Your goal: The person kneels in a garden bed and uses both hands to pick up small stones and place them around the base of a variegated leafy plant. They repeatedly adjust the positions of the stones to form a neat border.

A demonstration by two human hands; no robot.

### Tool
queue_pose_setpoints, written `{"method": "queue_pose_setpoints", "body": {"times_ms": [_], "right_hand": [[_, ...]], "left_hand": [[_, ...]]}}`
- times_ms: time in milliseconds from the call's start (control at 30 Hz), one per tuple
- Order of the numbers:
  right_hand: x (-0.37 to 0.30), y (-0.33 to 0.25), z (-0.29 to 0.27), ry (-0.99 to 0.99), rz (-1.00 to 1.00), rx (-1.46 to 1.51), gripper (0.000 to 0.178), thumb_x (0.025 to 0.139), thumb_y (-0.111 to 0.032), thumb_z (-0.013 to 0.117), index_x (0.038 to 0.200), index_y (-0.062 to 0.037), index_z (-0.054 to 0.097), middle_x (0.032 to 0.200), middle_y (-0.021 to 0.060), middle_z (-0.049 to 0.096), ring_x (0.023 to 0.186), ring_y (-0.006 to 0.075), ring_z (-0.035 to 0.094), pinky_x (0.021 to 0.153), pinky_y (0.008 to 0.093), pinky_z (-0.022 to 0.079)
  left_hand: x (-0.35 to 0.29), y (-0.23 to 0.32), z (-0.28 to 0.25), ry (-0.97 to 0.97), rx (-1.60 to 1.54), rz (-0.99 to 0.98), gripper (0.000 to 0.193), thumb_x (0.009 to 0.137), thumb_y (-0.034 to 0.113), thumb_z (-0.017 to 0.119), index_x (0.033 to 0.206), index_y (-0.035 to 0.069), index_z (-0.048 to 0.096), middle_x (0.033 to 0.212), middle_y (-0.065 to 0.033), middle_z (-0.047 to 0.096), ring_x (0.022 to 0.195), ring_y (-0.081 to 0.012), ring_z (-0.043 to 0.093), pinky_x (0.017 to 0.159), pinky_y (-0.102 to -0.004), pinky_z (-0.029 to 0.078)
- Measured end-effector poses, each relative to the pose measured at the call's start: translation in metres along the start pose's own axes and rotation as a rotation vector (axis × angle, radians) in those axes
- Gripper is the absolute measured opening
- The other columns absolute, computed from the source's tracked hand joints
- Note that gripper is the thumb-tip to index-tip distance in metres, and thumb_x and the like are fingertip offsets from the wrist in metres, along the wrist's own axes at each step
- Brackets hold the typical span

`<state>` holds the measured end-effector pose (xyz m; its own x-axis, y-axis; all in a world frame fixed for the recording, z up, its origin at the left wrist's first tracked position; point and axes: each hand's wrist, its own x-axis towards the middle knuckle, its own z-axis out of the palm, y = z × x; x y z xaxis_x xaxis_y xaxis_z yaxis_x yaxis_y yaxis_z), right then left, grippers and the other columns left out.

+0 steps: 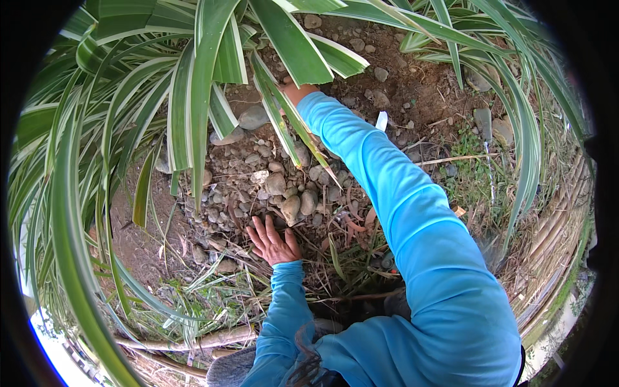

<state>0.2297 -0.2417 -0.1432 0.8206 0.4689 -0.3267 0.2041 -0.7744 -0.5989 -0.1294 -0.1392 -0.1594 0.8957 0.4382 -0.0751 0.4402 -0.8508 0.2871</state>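
Left hand [275, 245] lies spread by stones [275, 184] — right hand [298, 93] behind leaves [293, 48], grip unclear.

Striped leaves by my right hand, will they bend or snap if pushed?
The striped leaves probably flex, since many arch and droop. They seem light for their size, being thin and straplike. The browned tip may be more brittle, looking dried.

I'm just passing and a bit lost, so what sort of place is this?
Probably a garden bed outdoors: long green-and-white striped leaves arch over bare brown soil, with loose rounded stones scattered about.
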Motion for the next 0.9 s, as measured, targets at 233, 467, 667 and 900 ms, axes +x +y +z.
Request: {"method": "queue_pose_setpoints", "body": {"times_ms": [233, 467, 667, 900], "right_hand": [[-0.036, -0.01, -0.044, 0.089, 0.055, -0.214, 0.059, 0.087, -0.03, 0.062, 0.14, -0.0166, 0.041, 0.141, 0.0153, 0.044, 0.129, 0.0365, 0.042, 0.107, 0.0451, 0.036], [-0.172, 0.097, -0.181, -0.147, 0.14, -0.762, 0.041, 0.083, -0.028, 0.065, 0.118, -0.0074, 0.059, 0.117, 0.0213, 0.06, 0.108, 0.0389, 0.058, 0.094, 0.0461, 0.047], [-0.319, 0.179, -0.182, -0.133, 0.487, -0.636, 0.04, 0.082, -0.017, 0.064, 0.121, -0.0103, 0.057, 0.116, 0.0216, 0.061, 0.108, 0.0371, 0.059, 0.091, 0.0473, 0.049], [-0.394, 0.26, -0.119, 0.336, 0.655, -0.381, 0.046, 0.078, -0.002, 0.056, 0.123, -0.0109, 0.054, 0.128, 0.0175, 0.055, 0.113, 0.035, 0.057, 0.097, 0.0445, 0.047]], "left_hand": [[-0.001, 0.002, -0.003, -0.03, 0.044, -0.029, 0.058, 0.088, 0.037, 0.053, 0.141, 0.018, 0.039, 0.156, -0.008, 0.02, 0.143, -0.0382, 0.013, 0.105, -0.0676, 0.019], [0.006, -0.013, 0.0, -0.08, 0.003, 0.019, 0.057, 0.091, 0.047, 0.048, 0.14, 0.018, 0.04, 0.156, -0.0091, 0.02, 0.144, -0.0382, 0.011, 0.101, -0.0705, 0.024], [0.016, -0.025, 0.0, -0.044, -0.128, 0.022, 0.066, 0.085, 0.048, 0.06, 0.142, 0.022, 0.04, 0.155, -0.0048, 0.024, 0.145, -0.0308, 0.014, 0.108, -0.0591, 0.026], [-0.007, -0.007, -0.019, -0.125, 0.127, -0.008, 0.067, 0.082, 0.04, 0.066, 0.142, 0.022, 0.041, 0.156, -0.0034, 0.021, 0.145, -0.0302, 0.014, 0.107, -0.0624, 0.026]]}}
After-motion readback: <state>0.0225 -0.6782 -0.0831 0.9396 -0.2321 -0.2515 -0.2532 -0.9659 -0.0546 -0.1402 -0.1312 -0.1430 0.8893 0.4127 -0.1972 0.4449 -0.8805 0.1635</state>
